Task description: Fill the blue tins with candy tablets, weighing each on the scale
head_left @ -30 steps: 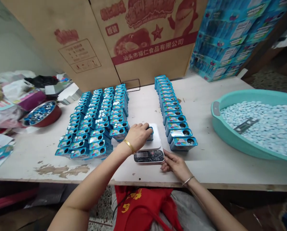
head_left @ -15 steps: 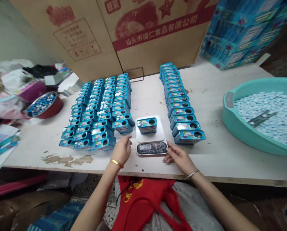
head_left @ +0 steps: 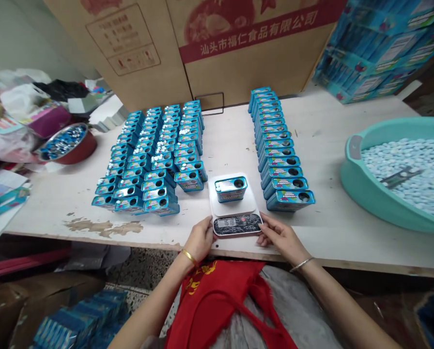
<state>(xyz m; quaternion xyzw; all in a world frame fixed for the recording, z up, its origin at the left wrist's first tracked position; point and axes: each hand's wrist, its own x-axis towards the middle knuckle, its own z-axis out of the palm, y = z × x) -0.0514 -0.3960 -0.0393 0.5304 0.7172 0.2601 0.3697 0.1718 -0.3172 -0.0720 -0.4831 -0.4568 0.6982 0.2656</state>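
Observation:
A white digital scale [head_left: 235, 210] with a dark front panel stands near the table's front edge. Its display [head_left: 226, 223] shows digits that look like 1618. One blue candy tin [head_left: 230, 194] stands upright on the scale, its round hole open and a few white candies on its top left end. My left hand [head_left: 201, 238] holds the scale's front left corner, fingers closed against the side. At the front right corner, my right hand [head_left: 280, 236] has its fingertips pressed to the edge with the thumb by the panel; some fingers are curled underneath and partly hidden.
Several rows of blue tins [head_left: 155, 165], some topped with white candies, stand left. Another row [head_left: 280, 150] stands right. A turquoise basin [head_left: 377, 194] holds pale candies and a tong-like metal tool [head_left: 402, 177]. Behind are a large carton [head_left: 239, 82] and stacked blue packs [head_left: 377, 58].
My left hand has moved right, from beside the tins to the scale's front left corner. The displayed digits have changed. The whole view has shifted slightly; my right hand stays at the scale.

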